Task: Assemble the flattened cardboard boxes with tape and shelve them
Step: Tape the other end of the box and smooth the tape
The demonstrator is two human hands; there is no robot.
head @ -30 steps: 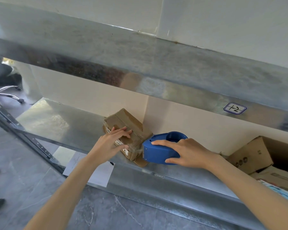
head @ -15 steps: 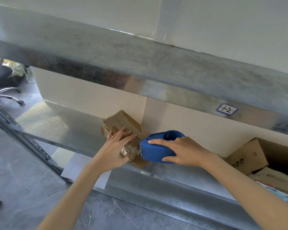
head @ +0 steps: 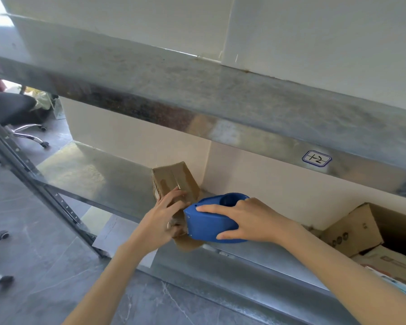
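Observation:
A small brown cardboard box (head: 171, 181) rests on the metal shelf (head: 92, 174), tilted with its far end raised toward the wall. My left hand (head: 164, 219) lies on its near end, fingers curled over the top face. My right hand (head: 246, 219) grips a blue tape dispenser (head: 206, 224), whose front edge presses against the box's near end. A loose brown flap (head: 185, 246) sticks out below the dispenser. The seam under the dispenser is hidden.
An upper metal shelf (head: 220, 106) with a label "1-2" (head: 316, 158) hangs overhead. Open cardboard boxes (head: 361, 233) sit on the shelf at right. A slotted upright (head: 45, 193) stands left, a sheet of paper (head: 117, 233) lies below, and an office chair base (head: 28, 134) is far left.
The box has tipped more upright, and my left hand has slid down to its near end. The dispenser has pushed slightly left against the box.

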